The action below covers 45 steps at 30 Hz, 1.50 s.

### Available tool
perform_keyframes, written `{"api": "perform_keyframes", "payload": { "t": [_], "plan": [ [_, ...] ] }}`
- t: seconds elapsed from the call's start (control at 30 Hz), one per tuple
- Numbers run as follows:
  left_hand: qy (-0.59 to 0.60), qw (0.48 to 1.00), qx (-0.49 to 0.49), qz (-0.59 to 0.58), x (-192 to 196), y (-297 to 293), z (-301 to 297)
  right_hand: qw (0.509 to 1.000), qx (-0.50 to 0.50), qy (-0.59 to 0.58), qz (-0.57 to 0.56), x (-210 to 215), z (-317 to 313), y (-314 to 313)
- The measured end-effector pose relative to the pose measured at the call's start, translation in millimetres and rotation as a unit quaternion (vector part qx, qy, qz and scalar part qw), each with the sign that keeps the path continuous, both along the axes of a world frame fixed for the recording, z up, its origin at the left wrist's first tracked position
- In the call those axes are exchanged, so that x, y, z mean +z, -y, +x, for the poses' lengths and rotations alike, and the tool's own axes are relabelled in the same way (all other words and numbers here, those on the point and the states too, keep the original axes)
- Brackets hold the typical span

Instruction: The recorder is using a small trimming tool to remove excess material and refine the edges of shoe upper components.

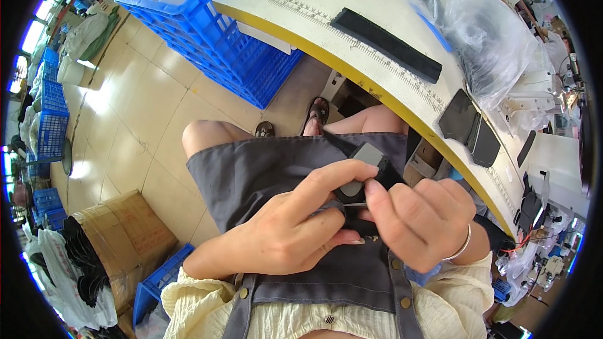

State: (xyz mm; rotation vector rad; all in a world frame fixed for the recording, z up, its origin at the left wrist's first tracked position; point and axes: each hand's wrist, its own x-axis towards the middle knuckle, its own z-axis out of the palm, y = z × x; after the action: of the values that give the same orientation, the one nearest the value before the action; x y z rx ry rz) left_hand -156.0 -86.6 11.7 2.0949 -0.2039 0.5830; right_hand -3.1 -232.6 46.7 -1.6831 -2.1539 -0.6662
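Note:
Above my lap, a folded black-and-grey piece, which looks like fabric or padding, is pinched between my two hands. My left hand holds its grey side, with the index finger stretched along the top and the other fingers curled below. My right hand grips the black side, thumb and bent fingers closed near my left fingertip. The part of the piece under the fingers is hidden. A dark grey apron covers my lap beneath both hands.
A white table with ruler markings curves along the right. On it lie a long black strip, a dark phone and clear plastic wrapping. Blue crates stand beyond my knees. A cardboard box sits at the left.

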Motion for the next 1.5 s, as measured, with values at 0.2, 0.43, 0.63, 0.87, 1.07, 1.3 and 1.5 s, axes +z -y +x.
{"api": "perform_keyframes", "payload": {
  "t": [0.2, 0.43, 0.63, 0.87, 1.07, 1.3, 1.5],
  "plan": [
    [0.066, 0.996, -0.003, -0.054, -9, -1, 5, 0.887, -0.052, -0.459, -0.016, 1, 25, -4],
    [0.022, 0.996, -0.057, -0.068, 6, -9, -2, 0.644, 0.09, -0.677, -0.345, -20, 46, -19],
    [0.092, 0.982, 0.142, -0.086, -7, -27, -11, 0.724, -0.072, -0.665, -0.17, 35, 54, -7],
    [-0.052, 0.935, 0.342, -0.074, -8, -60, -34, 0.92, -0.321, -0.219, 0.049, 73, 100, -51],
    [0.099, 0.771, 0.351, -0.521, -7, -103, -42, 0.945, -0.315, -0.077, -0.04, -27, 190, -91],
    [0.107, 0.768, 0.294, -0.558, -16, -100, -63, 0.778, -0.073, -0.6, -0.17, -13, 87, -85],
    [0.088, 0.762, 0.253, -0.589, -27, -89, -22, 0.67, 0.046, -0.718, -0.183, -33, 35, -66]
  ]
}}
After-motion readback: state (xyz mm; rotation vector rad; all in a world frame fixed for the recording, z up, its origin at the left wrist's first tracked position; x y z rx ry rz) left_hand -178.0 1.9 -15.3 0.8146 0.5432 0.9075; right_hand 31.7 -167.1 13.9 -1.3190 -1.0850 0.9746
